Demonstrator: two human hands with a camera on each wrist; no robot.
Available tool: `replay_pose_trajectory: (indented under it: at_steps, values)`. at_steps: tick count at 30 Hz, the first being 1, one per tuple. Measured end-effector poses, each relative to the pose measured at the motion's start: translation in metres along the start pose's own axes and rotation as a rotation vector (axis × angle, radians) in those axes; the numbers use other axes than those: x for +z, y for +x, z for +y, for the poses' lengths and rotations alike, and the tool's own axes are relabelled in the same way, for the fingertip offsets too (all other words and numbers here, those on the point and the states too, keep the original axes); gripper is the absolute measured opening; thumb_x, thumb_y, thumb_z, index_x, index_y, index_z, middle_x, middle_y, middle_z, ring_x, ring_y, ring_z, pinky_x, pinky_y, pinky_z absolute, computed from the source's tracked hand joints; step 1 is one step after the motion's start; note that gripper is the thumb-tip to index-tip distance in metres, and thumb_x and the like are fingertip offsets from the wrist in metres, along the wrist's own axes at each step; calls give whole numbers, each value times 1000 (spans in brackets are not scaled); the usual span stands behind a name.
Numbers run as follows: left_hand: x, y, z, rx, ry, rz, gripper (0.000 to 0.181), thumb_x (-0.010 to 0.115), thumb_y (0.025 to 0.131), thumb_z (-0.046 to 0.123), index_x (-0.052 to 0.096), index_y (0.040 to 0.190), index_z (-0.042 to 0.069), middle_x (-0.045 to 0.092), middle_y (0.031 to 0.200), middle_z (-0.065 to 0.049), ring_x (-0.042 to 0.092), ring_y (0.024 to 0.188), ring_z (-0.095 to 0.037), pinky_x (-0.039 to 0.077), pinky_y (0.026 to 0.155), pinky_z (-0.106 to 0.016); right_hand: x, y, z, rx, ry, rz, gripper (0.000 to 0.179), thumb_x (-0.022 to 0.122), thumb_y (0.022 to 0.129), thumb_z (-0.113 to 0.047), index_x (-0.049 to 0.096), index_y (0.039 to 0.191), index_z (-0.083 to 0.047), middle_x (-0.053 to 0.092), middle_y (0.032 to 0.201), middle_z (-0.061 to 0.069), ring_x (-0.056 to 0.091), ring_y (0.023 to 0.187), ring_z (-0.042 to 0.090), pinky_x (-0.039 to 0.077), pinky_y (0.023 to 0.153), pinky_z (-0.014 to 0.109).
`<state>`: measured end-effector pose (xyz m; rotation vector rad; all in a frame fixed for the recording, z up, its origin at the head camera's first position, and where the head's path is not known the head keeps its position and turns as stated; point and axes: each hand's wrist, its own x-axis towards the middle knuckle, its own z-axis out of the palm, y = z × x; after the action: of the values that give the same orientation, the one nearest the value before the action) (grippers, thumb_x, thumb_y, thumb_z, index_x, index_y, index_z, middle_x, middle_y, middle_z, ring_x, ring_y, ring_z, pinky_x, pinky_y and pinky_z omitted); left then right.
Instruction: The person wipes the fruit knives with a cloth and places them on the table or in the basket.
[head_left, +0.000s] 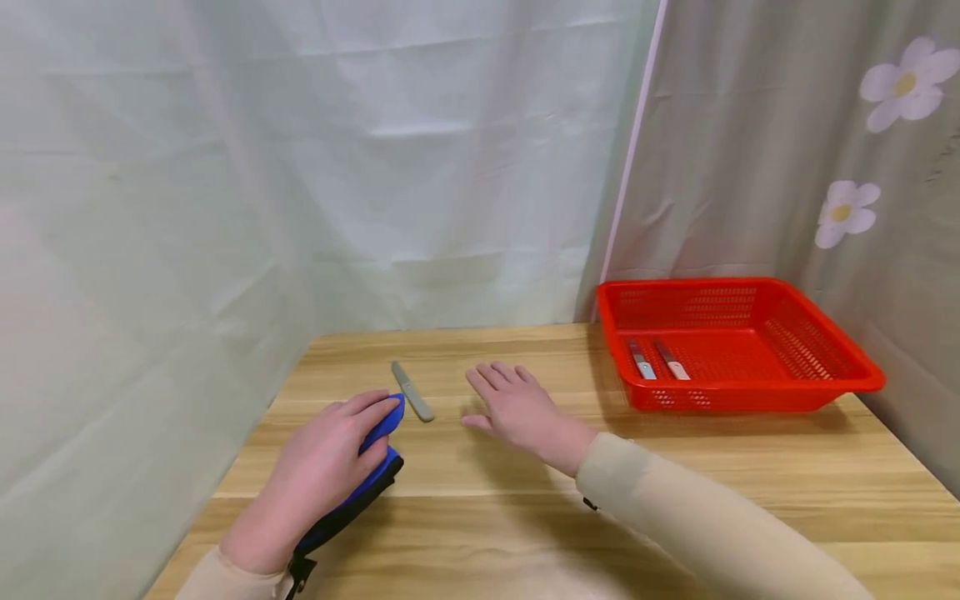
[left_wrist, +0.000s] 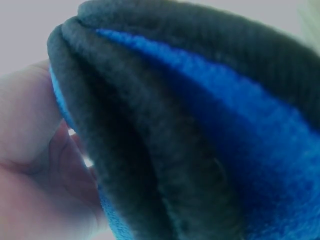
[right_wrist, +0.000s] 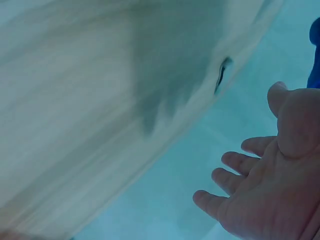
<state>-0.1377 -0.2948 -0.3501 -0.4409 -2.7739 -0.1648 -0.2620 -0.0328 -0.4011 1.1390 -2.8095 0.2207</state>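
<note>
My left hand (head_left: 322,458) grips a folded blue cloth (head_left: 384,423) with black edging, over the left part of the table. Close up in the left wrist view, the cloth (left_wrist: 270,135) shows several thick folds and hides part of the fingers. Just beyond this hand lies a small knife (head_left: 417,402) with a grey-green handle, flat on the wood. My right hand (head_left: 517,408) hovers to the right of the knife, fingers straight and spread, holding nothing. The right wrist view shows its bare palm (right_wrist: 280,185), apart from the tabletop.
A red plastic basket (head_left: 757,385) stands at the back right of the wooden table (head_left: 465,525). Inside it, near the left front, lie a knife with a light blue handle (head_left: 646,370) and one with a pink handle (head_left: 678,371). Pale curtains (head_left: 465,167) enclose the back and sides.
</note>
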Motion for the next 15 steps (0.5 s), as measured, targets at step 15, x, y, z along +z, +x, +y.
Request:
replay_pose_trajectory:
  at_steps: [15]
  values:
    - [-8,-11,-8,-61,32,-27,51,80,100,19,71,149,11,67,150,-13,69,129,-42,61,95,-63,38,25,-49,-53,-98,-142,78,51,111,-64,38,174,-19,39,176,0,35,163,24,32,130,50]
